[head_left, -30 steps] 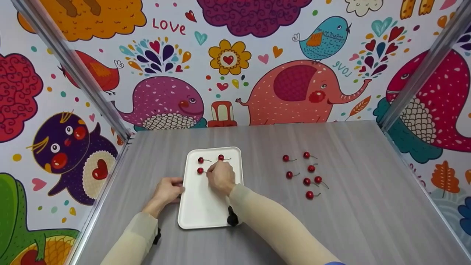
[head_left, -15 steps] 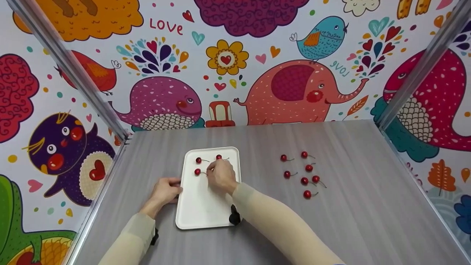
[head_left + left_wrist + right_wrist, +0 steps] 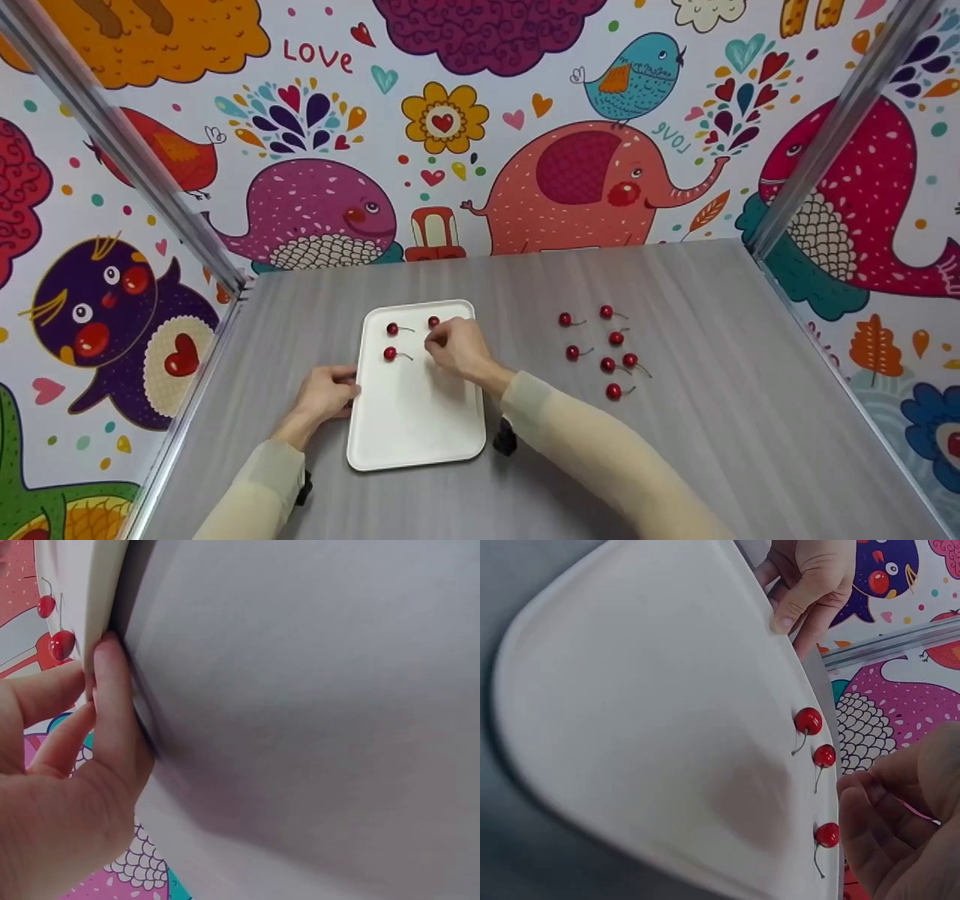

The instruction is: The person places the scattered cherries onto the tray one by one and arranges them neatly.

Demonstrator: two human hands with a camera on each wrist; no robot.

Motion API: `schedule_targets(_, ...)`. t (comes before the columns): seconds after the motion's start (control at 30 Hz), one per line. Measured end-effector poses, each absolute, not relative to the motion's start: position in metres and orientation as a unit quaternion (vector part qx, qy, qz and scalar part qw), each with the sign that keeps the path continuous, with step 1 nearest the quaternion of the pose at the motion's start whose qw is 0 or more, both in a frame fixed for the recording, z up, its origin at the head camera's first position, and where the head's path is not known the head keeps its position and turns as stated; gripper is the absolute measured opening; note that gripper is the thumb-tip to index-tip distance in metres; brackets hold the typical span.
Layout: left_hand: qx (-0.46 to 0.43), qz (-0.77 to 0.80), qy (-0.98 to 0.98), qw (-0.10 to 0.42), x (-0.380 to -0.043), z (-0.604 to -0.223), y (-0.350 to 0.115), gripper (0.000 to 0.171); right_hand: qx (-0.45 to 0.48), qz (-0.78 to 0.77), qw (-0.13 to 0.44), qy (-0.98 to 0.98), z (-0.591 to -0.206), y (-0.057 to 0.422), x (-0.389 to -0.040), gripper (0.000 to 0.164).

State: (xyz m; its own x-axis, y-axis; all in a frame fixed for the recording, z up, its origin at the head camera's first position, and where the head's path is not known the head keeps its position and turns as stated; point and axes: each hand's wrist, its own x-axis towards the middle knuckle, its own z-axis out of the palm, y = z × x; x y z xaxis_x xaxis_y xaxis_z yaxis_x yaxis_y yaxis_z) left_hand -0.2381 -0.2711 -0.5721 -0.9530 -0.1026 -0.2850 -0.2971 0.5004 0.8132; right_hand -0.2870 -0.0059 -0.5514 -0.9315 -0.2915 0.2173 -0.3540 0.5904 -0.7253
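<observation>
A white rectangular tray (image 3: 416, 427) lies on the table with three red stemmed cherries on its far part: one far left (image 3: 392, 328), one far right (image 3: 433, 322), one nearer left (image 3: 390, 354). My left hand (image 3: 322, 396) grips the tray's left rim; the left wrist view shows its fingers (image 3: 112, 697) on the tray edge. Over the tray, right of the nearer cherry, hovers my right hand (image 3: 461, 349). Its fingers are loosely curled, with no cherry visible between them, and it partly covers the far-right cherry's stem.
Several more cherries (image 3: 607, 364) lie loose on the grey table (image 3: 555, 465) to the right of the tray. Metal posts (image 3: 832, 127) and cartoon-printed walls (image 3: 525, 97) enclose the table at the back and sides.
My right hand has let go of the nearer-left cherry's stem and shifted right, away from it. The left hand stays at the tray rim. The head view has swung slightly right.
</observation>
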Motion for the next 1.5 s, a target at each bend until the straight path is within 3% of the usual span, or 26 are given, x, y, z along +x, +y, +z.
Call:
schedule_targets(0.43, -0.122, 0.486, 0.858, 0.11, -0.238, -0.572, -0.275, 0.051, 0.197, 0.428, 0.023, -0.882, -0.534, 0.059, -0.273, 0.019)
schedule_targets(1.23, -0.117, 0.486, 0.857, 0.128, -0.239, -0.575, -0.276, 0.054, 0.2, 0.403, 0.103, -0.887, -0.532, 0.228, -0.261, 0.009)
schedule_targets(1.5, -0.118, 0.486, 0.857, 0.124, -0.24, -0.575, -0.274, 0.053, 0.166, 0.373, 0.088, -0.908, -0.542, 0.273, -0.25, 0.006)
